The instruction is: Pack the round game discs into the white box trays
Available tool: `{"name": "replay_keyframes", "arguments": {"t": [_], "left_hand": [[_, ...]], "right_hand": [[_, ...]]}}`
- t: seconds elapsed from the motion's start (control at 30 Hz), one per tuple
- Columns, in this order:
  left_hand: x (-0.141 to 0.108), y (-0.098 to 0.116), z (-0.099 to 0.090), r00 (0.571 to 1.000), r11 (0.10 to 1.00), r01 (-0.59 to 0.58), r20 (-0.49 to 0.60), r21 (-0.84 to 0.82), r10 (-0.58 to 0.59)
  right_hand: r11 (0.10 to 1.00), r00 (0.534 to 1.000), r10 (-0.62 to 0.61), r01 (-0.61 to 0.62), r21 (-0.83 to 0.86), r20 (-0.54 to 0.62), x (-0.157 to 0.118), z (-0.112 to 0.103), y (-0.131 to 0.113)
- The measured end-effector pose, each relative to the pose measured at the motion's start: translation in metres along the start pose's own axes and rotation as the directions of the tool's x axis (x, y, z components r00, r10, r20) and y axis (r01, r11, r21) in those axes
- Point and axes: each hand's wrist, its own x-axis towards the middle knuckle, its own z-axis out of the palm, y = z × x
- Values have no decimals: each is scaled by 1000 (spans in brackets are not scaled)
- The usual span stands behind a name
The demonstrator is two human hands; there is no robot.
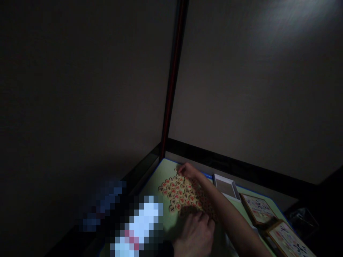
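Note:
Many round pale pieces (177, 196) with red or black characters lie in a packed group on a green table (167, 221). From the lower right, my bare right arm reaches over them. My right hand (187, 170) is at their far edge, its fingers drawn together beside a round piece; what they hold, if anything, is too small to make out. My left hand (197, 230) is palm down at the near edge of the group, fingers bent over the pieces. Its fingertips are in shadow and partly hidden.
Behind my right forearm is a shallow white tray (235, 192). Two framed boxes with colourful printed tops (258, 208) stand on the right. Dark-edged walls meet behind the table. A pixelated bright patch (144, 225) covers the lower left. Clear plastic (302, 221) shows at the far right.

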Motion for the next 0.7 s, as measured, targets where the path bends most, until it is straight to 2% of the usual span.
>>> {"name": "replay_keyframes", "arguments": {"t": [0.2, 0.33, 0.57, 0.7], "left_hand": [[-1, 1, -8, 1000, 998, 27, 10, -55, -26], [-1, 2, -10, 995, 998, 33, 95, -60, -27], [-1, 4, -16, 986, 995, 48, 166, -92, -32], [-1, 2, -14, 988, 995, 44, 152, -86, -30]], "right_hand": [[999, 995, -14, 10, -46, -97, -8, -8, 6], [991, 989, -21, 1, -135, -145, -21, -23, 13], [962, 994, 45, -70, -265, -97, -36, -24, 12], [956, 997, 48, -64, -286, -62, -35, -20, 7]]}}
